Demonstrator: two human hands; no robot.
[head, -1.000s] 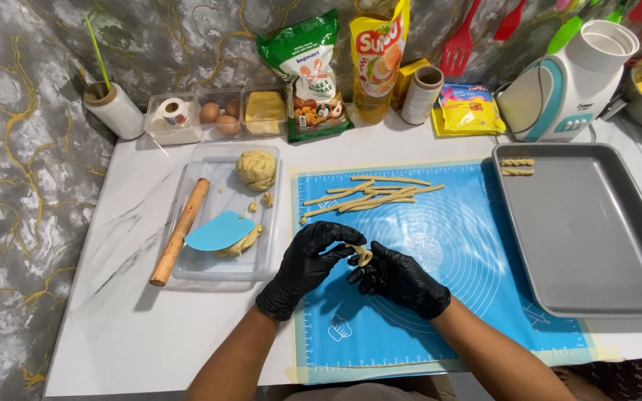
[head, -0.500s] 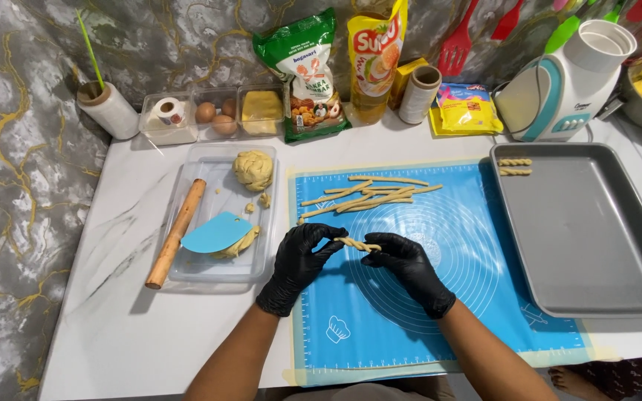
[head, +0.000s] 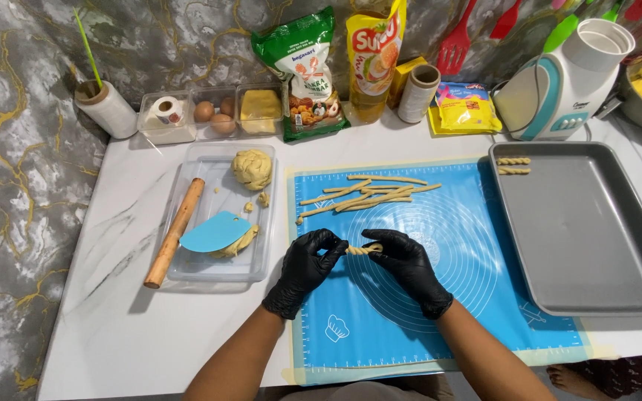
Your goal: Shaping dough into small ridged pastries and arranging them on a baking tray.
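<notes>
- The left hand (head: pixel 307 269), in a black glove, is pinching one end of a short twisted dough stick (head: pixel 363 249) between its curled fingertips, the rest of the fingers bent inward.
- The right hand (head: pixel 409 269), also gloved in black, is gripping the other end of the stick with thumb and forefinger closed on it.
- The twisted dough stick is pale yellow-tan, rope-like with visible spiral ridges, and is lying level between the two hands just above the blue silicone mat (head: pixel 440 252).
- Plain dough strips (head: pixel 365 196) are lying in a loose bundle near the far edge of the mat.
- Two finished twists (head: pixel 513 165) are sitting in the far left corner of the grey baking tray (head: pixel 596 245), right of the mat.
- A dough ball (head: pixel 252 168), a blue scraper (head: pixel 214 232) and a wooden rolling pin (head: pixel 175 232) are resting on the clear plastic tray (head: pixel 187 271), left of the mat.
</notes>
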